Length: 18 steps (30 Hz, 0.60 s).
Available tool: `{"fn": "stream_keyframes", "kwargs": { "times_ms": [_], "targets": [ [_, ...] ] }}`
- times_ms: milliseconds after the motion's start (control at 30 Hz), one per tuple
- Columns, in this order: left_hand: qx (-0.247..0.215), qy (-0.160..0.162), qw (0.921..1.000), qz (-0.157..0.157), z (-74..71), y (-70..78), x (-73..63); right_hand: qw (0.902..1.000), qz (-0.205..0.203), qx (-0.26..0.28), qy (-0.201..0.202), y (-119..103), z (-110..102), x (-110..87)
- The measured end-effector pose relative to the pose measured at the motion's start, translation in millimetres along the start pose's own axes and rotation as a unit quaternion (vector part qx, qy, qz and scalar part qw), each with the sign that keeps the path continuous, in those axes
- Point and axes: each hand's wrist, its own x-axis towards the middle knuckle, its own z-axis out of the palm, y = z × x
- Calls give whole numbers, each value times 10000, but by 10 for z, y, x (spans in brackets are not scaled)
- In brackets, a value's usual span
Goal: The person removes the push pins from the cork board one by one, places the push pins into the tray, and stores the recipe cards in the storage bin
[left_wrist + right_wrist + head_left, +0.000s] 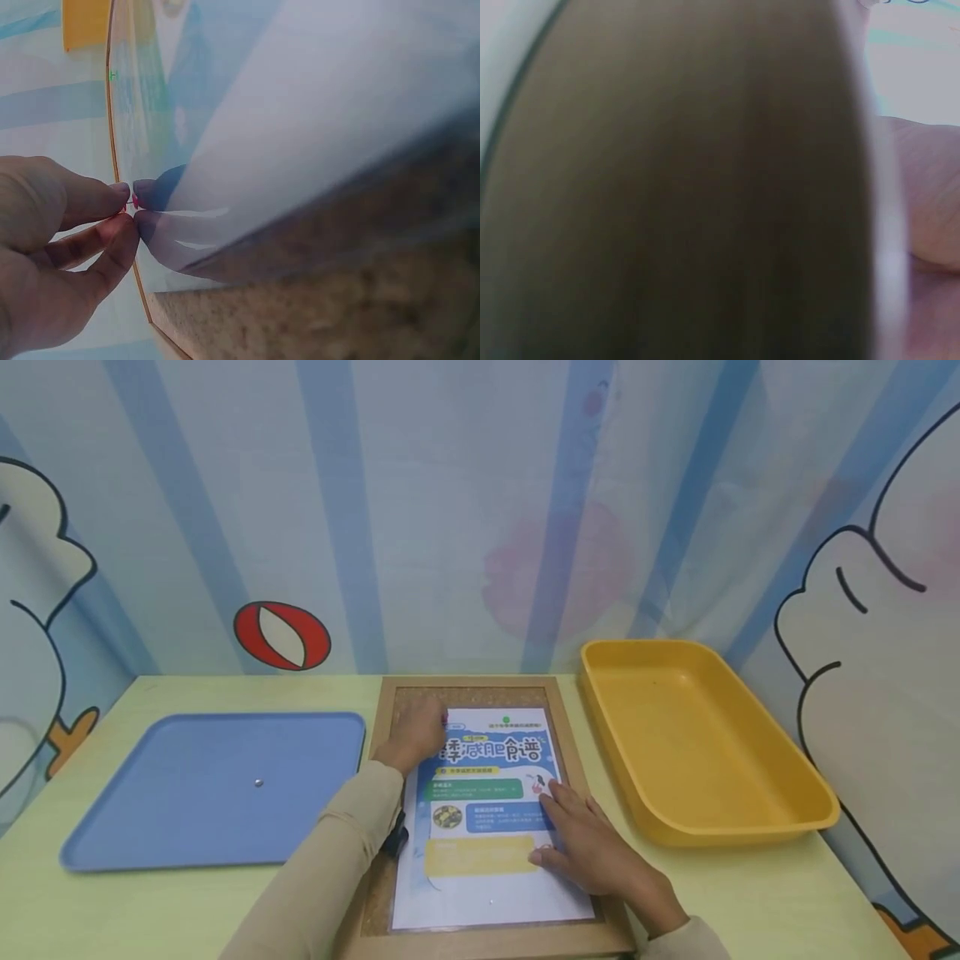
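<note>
A glossy printed sheet (480, 900) lies on a wood-framed cork board (399, 697). At the sheet's upper left corner, my left hand (420, 727) pinches a small red pushpin (135, 202) between thumb and fingers, its tip right at the glossy surface, which mirrors the fingertips. A green pushpin (506, 720) stands at the sheet's top edge, further right. My right hand (588, 843) rests flat over the sheet's right edge, fingers spread. In the right wrist view a blurred brown surface hides most of the scene, with part of the right hand (934, 195) at the side.
A blue tray (202, 827) lies left of the board, with one small silvery piece (258, 783) on it. To the right stands a deep yellow bin (637, 777). Behind the table (187, 910) hangs a striped curtain (450, 527) with cartoon figures.
</note>
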Motion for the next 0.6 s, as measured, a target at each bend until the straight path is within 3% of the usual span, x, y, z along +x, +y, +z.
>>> {"fn": "stream_keyframes", "kwargs": {
  "times_ms": [400, 600],
  "targets": [
    [-46, 173, 9998, 53, 17, 18, 72, 10000, 9, 2, 14, -4, -10, -1],
    [-102, 224, 9996, -100, 35, 35, 104, 10000, 3, -1, 42, 4, -1, 9]
  ]
}}
